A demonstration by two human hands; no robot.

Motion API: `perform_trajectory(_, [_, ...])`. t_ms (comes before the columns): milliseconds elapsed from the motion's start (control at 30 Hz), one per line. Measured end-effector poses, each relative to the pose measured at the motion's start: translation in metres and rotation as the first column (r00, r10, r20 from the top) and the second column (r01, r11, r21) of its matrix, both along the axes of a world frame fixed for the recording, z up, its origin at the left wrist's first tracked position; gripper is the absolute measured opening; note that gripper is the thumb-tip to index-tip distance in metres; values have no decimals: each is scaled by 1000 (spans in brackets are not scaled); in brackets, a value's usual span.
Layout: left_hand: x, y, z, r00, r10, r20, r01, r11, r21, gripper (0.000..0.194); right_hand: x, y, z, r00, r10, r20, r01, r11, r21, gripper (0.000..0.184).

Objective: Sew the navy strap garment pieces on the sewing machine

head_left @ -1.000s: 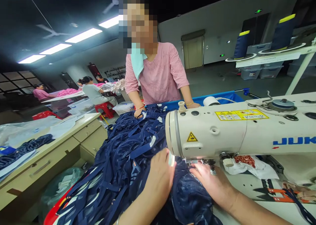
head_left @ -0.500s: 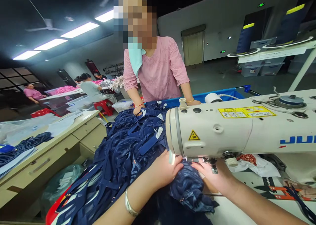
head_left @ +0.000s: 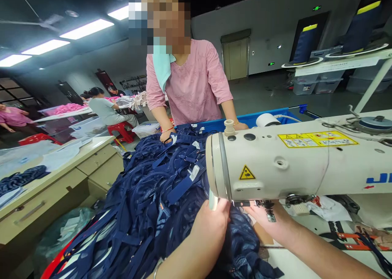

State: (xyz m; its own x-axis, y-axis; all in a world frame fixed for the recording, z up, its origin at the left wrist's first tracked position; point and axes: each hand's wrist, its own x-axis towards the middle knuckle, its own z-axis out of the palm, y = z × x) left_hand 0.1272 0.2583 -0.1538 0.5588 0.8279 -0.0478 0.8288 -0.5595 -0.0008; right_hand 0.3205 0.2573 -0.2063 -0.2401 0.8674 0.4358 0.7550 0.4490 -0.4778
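A cream sewing machine [head_left: 294, 164] fills the right half of the view. Under its head, my left hand [head_left: 211, 228] grips a bunch of dark navy lace fabric [head_left: 241, 242] close to the needle area. My right hand [head_left: 269, 224] lies on the same fabric just below the presser foot [head_left: 269, 208], fingers partly hidden by the machine head. A big heap of navy garments with straps [head_left: 153, 189] spreads to the left of my hands.
A person in a pink top [head_left: 190, 87] stands across the heap, hands on it, beside a blue bin [head_left: 260, 119]. A beige desk with drawers [head_left: 55, 185] stands at left. Thread cones [head_left: 303, 44] sit on a rack at upper right. Other people work at a far table.
The camera has dropped and moved closer to the machine. My left hand slid further under the machine head with the navy fabric; my right hand stays beneath the presser foot.
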Motion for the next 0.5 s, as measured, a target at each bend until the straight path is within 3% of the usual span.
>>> perform_trajectory(133, [-7, -4, 9, 981, -135, 142, 141, 989, -36, 26, 7, 2, 0, 998, 55, 27, -54, 997, -55, 34])
perform_trajectory(333, [-17, -4, 20, 951, -170, 257, 206, 971, -121, 23, 23, 5, -33, 981, 146, 130, -128, 982, -137, 31])
perform_trajectory(433, [-19, -5, 29, 942, -146, 304, 204, 965, -166, 30, 24, 7, -44, 980, 147, 132, -133, 985, -109, 34])
perform_trajectory(500, [-22, -7, 36, 974, -95, 203, 133, 974, -183, 40, 22, 8, -46, 986, 136, 100, -130, 989, -66, 35])
